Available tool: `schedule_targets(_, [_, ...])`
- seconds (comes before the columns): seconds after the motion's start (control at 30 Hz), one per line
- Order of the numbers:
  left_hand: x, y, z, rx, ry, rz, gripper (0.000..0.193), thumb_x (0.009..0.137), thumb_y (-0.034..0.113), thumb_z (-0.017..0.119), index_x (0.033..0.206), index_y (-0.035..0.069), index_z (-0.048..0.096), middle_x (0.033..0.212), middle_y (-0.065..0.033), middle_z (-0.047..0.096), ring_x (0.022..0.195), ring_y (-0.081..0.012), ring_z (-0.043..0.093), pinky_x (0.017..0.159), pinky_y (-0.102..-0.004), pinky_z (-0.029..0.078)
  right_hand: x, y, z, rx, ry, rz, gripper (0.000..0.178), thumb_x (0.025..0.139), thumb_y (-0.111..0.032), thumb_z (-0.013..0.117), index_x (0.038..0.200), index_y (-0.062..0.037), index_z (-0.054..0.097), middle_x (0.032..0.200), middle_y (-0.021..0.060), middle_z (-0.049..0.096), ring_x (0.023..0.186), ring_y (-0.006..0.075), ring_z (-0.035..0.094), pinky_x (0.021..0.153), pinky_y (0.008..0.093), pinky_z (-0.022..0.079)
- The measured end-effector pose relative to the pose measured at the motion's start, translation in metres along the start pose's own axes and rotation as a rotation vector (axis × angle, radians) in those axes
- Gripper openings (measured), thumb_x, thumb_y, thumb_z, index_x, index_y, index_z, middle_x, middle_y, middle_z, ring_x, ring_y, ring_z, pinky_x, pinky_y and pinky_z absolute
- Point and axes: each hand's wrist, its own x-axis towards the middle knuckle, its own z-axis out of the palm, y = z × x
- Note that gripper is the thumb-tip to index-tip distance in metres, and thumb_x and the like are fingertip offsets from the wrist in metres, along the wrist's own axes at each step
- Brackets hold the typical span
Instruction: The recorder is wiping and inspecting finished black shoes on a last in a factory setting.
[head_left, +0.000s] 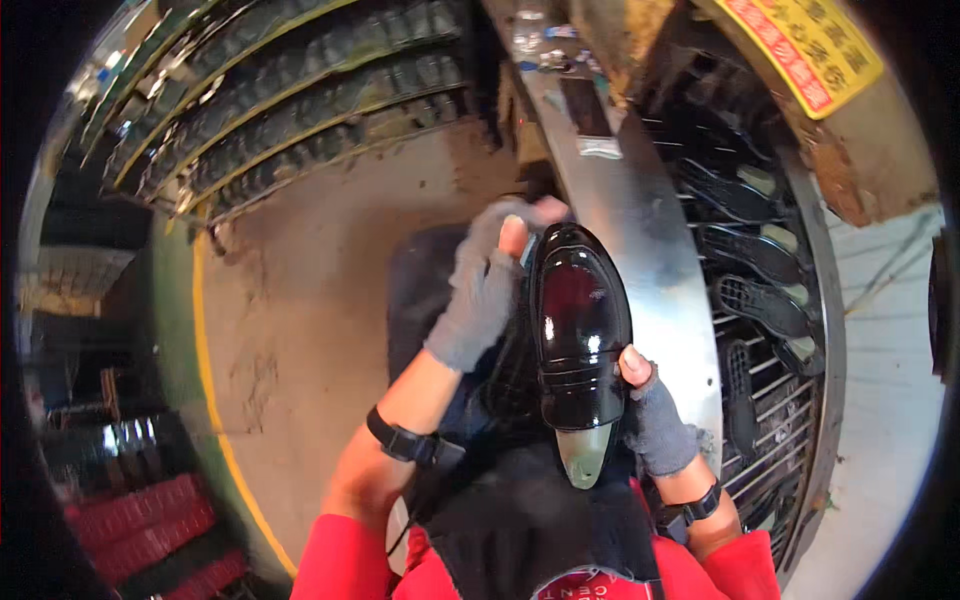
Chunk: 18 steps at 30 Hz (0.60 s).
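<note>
A glossy black shoe [580, 310] is upright over my lap, toe pointing away from me. A pale green shoe last [585, 455] sticks out of its heel opening. My right hand [658, 420], in a grey fingerless glove, grips the shoe's right side near the heel, thumb on the upper and other fingers hidden beneath. At the left of the toe is my left hand [485, 285], gloved alike, its thumb raised and apart from its slightly blurred fingertips. It seems to hold nothing. A dark textured shape, hard to make out, lies beneath the shoe's left side.
A metal bench [640, 240] runs along my right, with a dark flat object [585, 107] on it. Beyond is a rack [770, 400] of black soles. Shelves of dark shoes [330, 110] stand far left. A yellow line [215, 400] marks the floor; red items [150, 525] are lower left.
</note>
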Motion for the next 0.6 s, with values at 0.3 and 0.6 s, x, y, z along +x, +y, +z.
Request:
schedule_targets(0.3, [0.015, -0.030, -0.014, 0.105, -0.193, -0.389, 0.042, 0.099, 0.030, 0.068, 0.129, 0.001, 0.068, 0.103, -0.0109, 0.071, 0.097, -0.0199, 0.070, 0.090, -0.0325, 0.057, -0.014, -0.022, -0.027, 0.165, 0.138, -0.069, 0.076, 0.101, -0.060, 0.066, 0.145, 0.0008, 0.059, 0.125, 0.0183, 0.074, 0.104, 0.0291, 0.077, 0.091, 0.0413, 0.064])
schedule_targets(0.6, [0.008, 0.028, -0.019, -0.584, -0.104, -0.306, 0.068, 0.112, 0.057, 0.043, 0.152, 0.004, 0.053, 0.144, -0.0207, 0.066, 0.120, -0.0235, 0.069, 0.106, -0.0370, 0.056, 0.041, 0.031, -0.010, 0.380, -0.042, 0.172, 0.084, 0.106, -0.070, 0.047, 0.150, 0.0019, 0.052, 0.130, 0.0224, 0.071, 0.107, 0.0353, 0.076, 0.093, 0.0480, 0.065])
